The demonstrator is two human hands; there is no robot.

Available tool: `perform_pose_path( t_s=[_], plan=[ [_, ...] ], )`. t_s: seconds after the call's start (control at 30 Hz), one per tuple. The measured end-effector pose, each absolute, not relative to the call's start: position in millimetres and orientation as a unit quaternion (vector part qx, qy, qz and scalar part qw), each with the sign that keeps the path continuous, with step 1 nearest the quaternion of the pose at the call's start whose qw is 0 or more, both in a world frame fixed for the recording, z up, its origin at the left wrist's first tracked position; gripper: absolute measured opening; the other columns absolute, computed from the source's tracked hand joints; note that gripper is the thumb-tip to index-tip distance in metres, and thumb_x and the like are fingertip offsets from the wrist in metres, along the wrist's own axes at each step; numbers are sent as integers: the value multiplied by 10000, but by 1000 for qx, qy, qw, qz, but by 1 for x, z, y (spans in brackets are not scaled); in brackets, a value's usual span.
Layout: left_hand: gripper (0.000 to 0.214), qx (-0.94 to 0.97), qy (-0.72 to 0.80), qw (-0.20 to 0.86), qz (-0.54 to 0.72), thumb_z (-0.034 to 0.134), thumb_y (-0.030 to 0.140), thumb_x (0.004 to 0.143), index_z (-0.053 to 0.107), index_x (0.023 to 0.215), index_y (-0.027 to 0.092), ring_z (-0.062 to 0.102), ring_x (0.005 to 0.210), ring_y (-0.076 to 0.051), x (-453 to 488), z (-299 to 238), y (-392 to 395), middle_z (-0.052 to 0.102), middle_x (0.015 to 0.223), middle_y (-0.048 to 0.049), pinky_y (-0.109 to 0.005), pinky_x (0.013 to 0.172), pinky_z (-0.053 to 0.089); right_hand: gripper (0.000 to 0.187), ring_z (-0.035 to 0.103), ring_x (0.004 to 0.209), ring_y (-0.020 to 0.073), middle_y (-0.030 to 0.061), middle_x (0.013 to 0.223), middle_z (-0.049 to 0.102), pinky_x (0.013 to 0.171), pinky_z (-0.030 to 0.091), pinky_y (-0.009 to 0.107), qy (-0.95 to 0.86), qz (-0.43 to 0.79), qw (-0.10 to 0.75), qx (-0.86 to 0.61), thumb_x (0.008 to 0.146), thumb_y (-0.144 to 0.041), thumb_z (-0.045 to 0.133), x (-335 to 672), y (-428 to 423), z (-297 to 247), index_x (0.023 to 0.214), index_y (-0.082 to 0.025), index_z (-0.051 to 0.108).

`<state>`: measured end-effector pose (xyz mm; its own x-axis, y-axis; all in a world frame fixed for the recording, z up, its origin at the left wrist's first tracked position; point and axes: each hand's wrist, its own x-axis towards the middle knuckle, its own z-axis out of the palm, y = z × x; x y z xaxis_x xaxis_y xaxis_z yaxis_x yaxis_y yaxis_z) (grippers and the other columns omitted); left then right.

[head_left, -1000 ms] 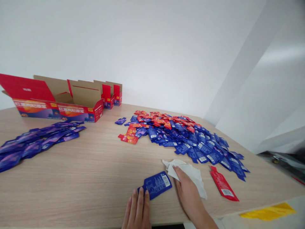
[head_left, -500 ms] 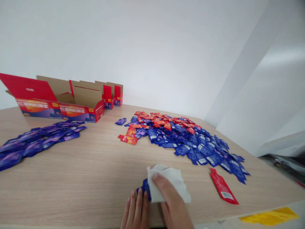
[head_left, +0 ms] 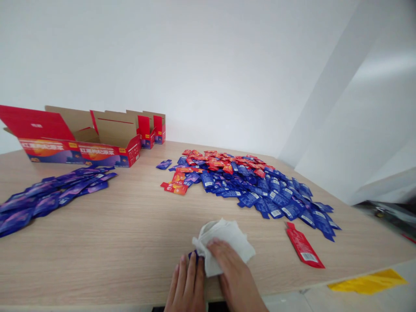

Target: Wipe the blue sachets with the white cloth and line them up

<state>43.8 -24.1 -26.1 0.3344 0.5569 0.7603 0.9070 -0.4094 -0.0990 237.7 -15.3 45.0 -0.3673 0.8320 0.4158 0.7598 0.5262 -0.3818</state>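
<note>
Near the front edge of the wooden table (head_left: 107,255), the person's right hand (head_left: 235,277) lies over a crumpled white wipe (head_left: 224,245), fingers extended along its top; whether they pinch the cloth cannot be told. The left hand (head_left: 185,281) sits just beside it, fingers straight and unclenched, their tips at a blue sachet (head_left: 194,255), which is almost entirely hidden under the wipe with only a corner showing. A red sachet (head_left: 303,246) lies apart to the right. Behind the hands spreads a heap of blue and red sachets (head_left: 243,182), purple sachets (head_left: 55,193) lie toward the left edge, and open red cardboard boxes (head_left: 76,141) stand along the far edge.
</note>
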Motion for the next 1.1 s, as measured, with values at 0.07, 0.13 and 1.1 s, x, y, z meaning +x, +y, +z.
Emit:
perform_pose_path(
  t_s=[0.07, 0.13, 1.1],
  plan=[
    [473, -772, -486, 259, -318, 543, 216, 843, 652, 1302, 188, 624, 1261, -274, 44, -22, -25, 694, 1351, -38, -391, 1015, 528, 630, 612, 1344, 266, 132, 1436, 652, 1169, 460, 473, -758, 46, 305, -575, 848, 0, 404, 248, -13, 46, 1415, -151, 636],
    [486, -770, -493, 250, -317, 545, 227, 843, 651, 1316, 196, 620, 1267, -276, 45, -21, -25, 689, 1361, -36, -392, 1021, 525, 597, 617, 1338, 267, 131, 1433, 655, 1157, 472, 481, -725, 43, 320, -609, 886, -28, 396, 256, -13, 48, 1415, -164, 638],
    [478, -768, -498, 286, -283, 562, 202, 824, 681, 1286, 215, 632, 1253, -279, 46, -22, -24, 704, 1332, -32, -398, 1018, 550, 656, 591, 1366, 249, 78, 1464, 635, 1182, 450, 429, -787, 106, 295, -531, 834, -22, 464, 251, -11, 51, 1437, -217, 629]
  ],
)
